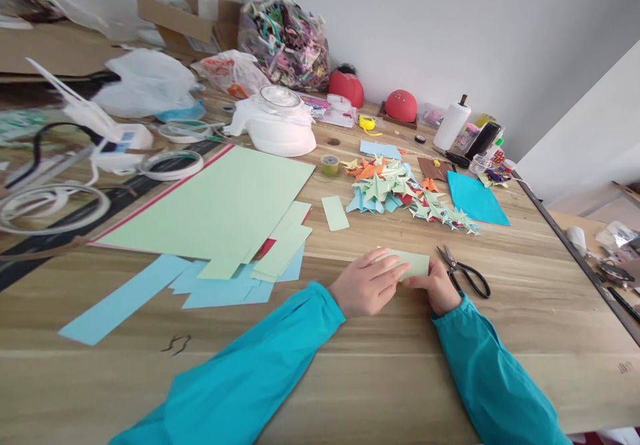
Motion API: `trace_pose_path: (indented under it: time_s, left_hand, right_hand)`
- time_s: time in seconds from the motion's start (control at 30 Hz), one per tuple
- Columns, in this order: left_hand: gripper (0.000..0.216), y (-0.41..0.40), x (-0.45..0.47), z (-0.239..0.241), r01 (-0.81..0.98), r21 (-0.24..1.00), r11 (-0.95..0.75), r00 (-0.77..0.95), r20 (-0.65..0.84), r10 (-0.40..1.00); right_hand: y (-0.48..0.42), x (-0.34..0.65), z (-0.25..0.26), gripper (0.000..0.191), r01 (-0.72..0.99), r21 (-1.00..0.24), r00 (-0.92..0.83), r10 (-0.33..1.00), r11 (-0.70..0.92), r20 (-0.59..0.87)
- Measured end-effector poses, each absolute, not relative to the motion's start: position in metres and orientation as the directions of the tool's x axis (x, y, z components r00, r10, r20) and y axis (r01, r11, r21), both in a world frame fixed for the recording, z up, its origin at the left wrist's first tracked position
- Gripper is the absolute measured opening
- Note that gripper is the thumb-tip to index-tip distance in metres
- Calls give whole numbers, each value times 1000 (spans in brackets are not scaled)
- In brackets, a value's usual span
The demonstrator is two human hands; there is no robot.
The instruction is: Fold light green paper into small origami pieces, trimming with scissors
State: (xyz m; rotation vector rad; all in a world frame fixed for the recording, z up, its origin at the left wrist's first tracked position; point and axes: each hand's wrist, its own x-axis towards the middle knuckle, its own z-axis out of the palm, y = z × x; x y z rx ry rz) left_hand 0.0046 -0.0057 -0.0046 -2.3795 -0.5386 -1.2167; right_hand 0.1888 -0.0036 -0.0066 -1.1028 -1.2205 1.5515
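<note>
A small pale green piece of paper is held between my two hands, just above the wooden table. My left hand lies over its left part with the fingers across the front. At its right end, my right hand pinches the sheet, thumb in front. Right beside my right hand are black-handled scissors, lying with the blades apart. Beyond my hands sits a pile of folded paper stars in green, blue, orange and red. Another pale green paper rectangle lies flat left of the pile.
Large green sheets cover the left of the table, with blue paper strips near them. A spool, a turquoise sheet and a white bottle stand or lie farther back. Rolls of white tape are at left.
</note>
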Motion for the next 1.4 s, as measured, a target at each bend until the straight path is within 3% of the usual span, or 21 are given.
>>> trace_pose_path:
  time_s: [0.17, 0.43, 0.63, 0.73, 0.8, 0.87, 0.97, 1.17, 1.4]
  left_hand:
    - [28, -5, 3, -4, 529, -169, -832, 531, 831, 168]
    - [21, 1, -1, -4, 563, -132, -816, 475, 860, 189]
    - [19, 8, -8, -7, 607, -32, -794, 385, 886, 259]
    - [12, 11, -9, -8, 614, 3, -789, 376, 878, 296]
    - [11, 11, -7, -9, 589, 9, -808, 405, 862, 306]
    - [12, 9, -3, -9, 573, 15, -819, 431, 845, 317]
    - [14, 5, 1, -11, 566, 37, -824, 467, 809, 357]
    - [17, 2, 5, -12, 558, 41, -829, 548, 732, 405]
    - [17, 1, 9, -13, 573, -120, -811, 657, 659, 366]
  right_hand:
    - [-2, 192, -3, 33, -144, -973, -283, 950, -180, -134]
    - [2, 199, -4, 32, -249, -941, -260, 951, -231, -165]
    - [9, 207, -10, 30, -416, -897, -117, 987, -149, -110]
    - [6, 205, -10, 27, -286, -958, 4, 1000, 23, 22]
    - [1, 200, -10, 24, -7, -977, 20, 977, 212, 212]
    - [-4, 194, -9, 23, 320, -849, -106, 907, 420, 408]
    - [-9, 189, -10, 13, 557, -567, -277, 779, 607, 563]
    - [-9, 188, -15, 12, 673, -262, -424, 651, 692, 630]
    - [-12, 184, -11, 12, 698, -80, -526, 586, 711, 616]
